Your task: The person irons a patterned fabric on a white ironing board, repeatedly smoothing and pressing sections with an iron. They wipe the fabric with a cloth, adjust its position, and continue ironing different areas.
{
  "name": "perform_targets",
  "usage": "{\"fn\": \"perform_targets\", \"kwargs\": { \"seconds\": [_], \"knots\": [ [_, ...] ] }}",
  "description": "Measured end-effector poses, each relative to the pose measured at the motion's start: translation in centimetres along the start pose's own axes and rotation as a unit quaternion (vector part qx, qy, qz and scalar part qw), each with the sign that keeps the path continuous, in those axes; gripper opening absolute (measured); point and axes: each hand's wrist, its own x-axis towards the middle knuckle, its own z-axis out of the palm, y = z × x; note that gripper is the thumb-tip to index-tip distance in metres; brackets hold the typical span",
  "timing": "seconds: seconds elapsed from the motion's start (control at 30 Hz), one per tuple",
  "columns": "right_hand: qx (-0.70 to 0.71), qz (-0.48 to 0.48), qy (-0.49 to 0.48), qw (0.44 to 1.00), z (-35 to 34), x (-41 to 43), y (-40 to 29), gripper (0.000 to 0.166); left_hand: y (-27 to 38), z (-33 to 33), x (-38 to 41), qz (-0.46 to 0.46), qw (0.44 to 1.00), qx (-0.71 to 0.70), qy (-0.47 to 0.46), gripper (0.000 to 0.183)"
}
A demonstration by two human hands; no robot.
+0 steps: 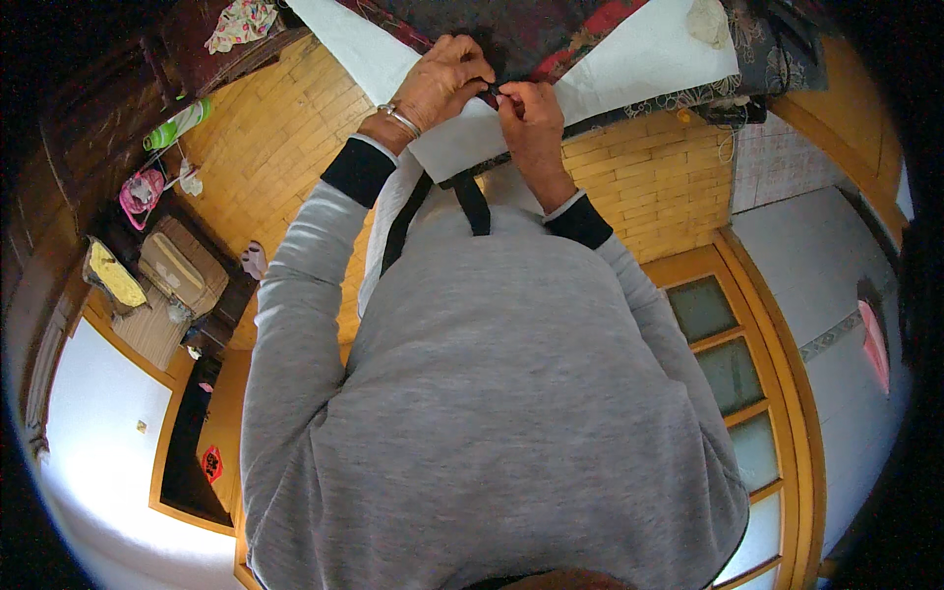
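Observation:
At the front edge of the table, my left hand (441, 85), with a silver bracelet at the wrist, pinches a small dark piece of fabric (490, 96) at the pointed corner of a cloth. My right hand (532, 122) grips the same corner from the other side, its fingertips close to those of my left. The dark cloth (516, 29) has a red patterned border (590, 33) and narrows towards me. Beneath it lies a white sheet (634, 63), and a white flap (457, 144) hangs over the edge between my forearms. My fingers hide most of the pinched part.
A crumpled pale cloth (708, 22) rests at the table's right. Left are a dark wooden bench (169, 66), a green-and-white roll (177, 124), a pink bag-like item (141, 193) and a slipper (254, 259) on the wooden floor (287, 125). A glazed door (726, 346) stands right.

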Motion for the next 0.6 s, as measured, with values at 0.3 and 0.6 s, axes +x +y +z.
{"fn": "perform_targets", "kwargs": {
  "seconds": [0.3, 0.6],
  "knots": [
    [-0.006, 0.011, -0.028, 1.0, -0.25, -0.04, 0.07, 0.011, 0.25, -0.03, -0.27, -0.015, 0.999, -0.031, -0.007, 0.022],
    [-0.026, -0.021, -0.016, 0.999, -0.3, 0.03, 0.11, 0.012, 0.21, 0.25, -0.23, -0.015, 1.0, -0.006, -0.005, 0.02]
  ]
}}
